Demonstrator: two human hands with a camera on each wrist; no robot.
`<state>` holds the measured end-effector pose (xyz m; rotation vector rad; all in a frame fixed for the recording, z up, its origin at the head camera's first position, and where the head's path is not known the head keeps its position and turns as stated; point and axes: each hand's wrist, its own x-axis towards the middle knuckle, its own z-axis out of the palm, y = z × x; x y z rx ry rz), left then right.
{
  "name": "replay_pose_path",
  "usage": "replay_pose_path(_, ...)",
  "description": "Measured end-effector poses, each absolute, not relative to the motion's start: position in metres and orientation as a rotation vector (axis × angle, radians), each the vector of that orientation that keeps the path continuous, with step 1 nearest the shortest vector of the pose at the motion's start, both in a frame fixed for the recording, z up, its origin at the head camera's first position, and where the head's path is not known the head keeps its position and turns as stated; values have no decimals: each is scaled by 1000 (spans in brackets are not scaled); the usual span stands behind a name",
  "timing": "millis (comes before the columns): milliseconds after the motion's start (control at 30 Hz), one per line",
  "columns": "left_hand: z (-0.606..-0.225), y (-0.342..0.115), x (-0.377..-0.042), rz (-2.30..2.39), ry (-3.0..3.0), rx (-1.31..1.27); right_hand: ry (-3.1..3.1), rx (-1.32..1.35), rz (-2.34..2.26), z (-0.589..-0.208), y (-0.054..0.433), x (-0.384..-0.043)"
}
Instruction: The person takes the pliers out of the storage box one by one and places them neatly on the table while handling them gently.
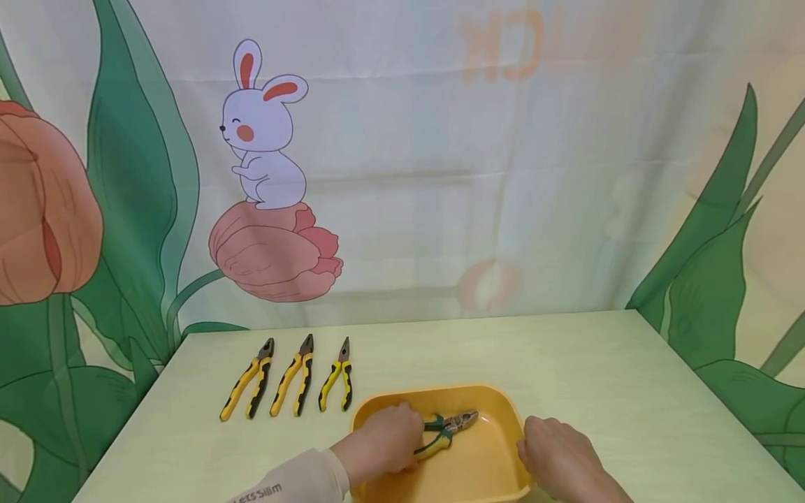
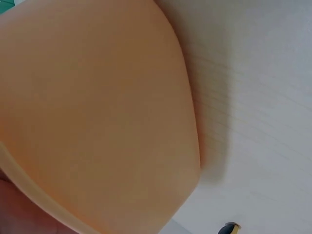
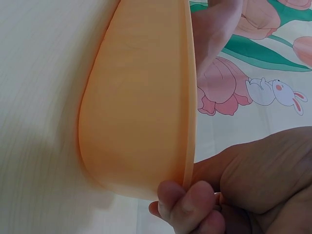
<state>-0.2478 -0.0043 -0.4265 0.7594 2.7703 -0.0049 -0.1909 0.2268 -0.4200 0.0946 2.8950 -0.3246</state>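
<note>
My left hand [image 1: 393, 436] reaches over the near-left side of a yellow-orange plastic tray [image 1: 497, 464]. Inside, its curled fingers hold the handle ends of green-and-yellow combination pliers [image 1: 461, 421], whose metal head points up and right. The fingertips are mostly hidden from the head camera. At the opposite side, my right hand [image 1: 560, 450] grips the tray's rim. The right wrist view shows the thumb and fingers of my right hand [image 3: 229, 190] pinching that rim at a corner. The tray's outer wall [image 2: 102, 112] fills much of the left wrist view.
Left of the tray, a row lies on the pale table [image 1: 597, 370]: yellow-and-black pliers [image 1: 248, 377], a second similar pair [image 1: 294, 374] and smaller needle-nose pliers [image 1: 339, 374]. A curtain [image 1: 402, 161] printed with a rabbit and tulips hangs behind.
</note>
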Motion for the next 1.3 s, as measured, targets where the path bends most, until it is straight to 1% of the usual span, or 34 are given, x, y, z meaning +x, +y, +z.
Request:
replay_pose_path(133,-429,-5,-251,51,2749,723,2920,72,-322,-421,227,-191)
replay_pose_path(367,-460,-8,-270,82,2728,707,2938,43,-331,-421,228,-188)
replay_pose_path(467,-464,-8,-271,102,2727,711,2928,50,-331,-421,228,-188)
replay_pose_path(567,-459,-7,-266,99,2731,716,2914,63,-334,-421,228,-188)
replay_pose_path(667,-440,-5,-256,87,2733,717,2913,60,-346,-421,228,-187)
replay_pose_path(767,-441,-5,-257,66,2741,759,2916,56,-358,-421,229,-186)
replay_pose_path(900,-453,-4,-263,60,2758,827,2917,56,-366,-421,229,-186)
replay_pose_path(933,-451,-4,-261,61,2761,838,2918,57,-364,-421,229,-186)
replay_pose_path(1033,-442,0,-255,55,2764,819,2921,57,-362,-421,229,-187)
replay_pose_path(1233,-446,6,-258,109,2738,747,2911,67,-358,-420,228,-187)
replay_pose_path(1300,-441,9,-256,124,2720,720,2919,64,-362,-420,228,-187)
